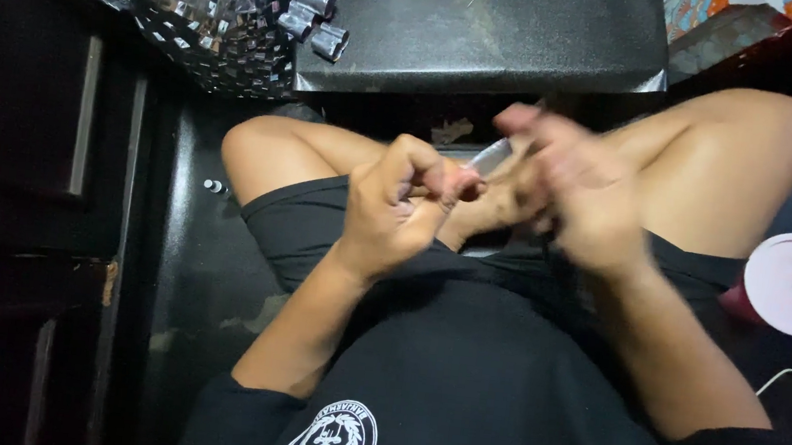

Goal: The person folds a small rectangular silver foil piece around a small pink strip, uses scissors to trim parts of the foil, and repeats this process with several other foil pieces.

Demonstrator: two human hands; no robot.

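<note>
Curled into a loose fist over my lap, my left hand (397,208) pinches one end of a small silvery, shiny strip of foil-like paper (489,156) between thumb and forefinger. From that pinch the strip's long axis runs up and to the right, toward my right hand (570,197), which is nearer its far end. My right hand is blurred, fingers half spread; I cannot tell whether it grips the strip. Both wrists hang above my crossed legs, palms turned inward.
</note>
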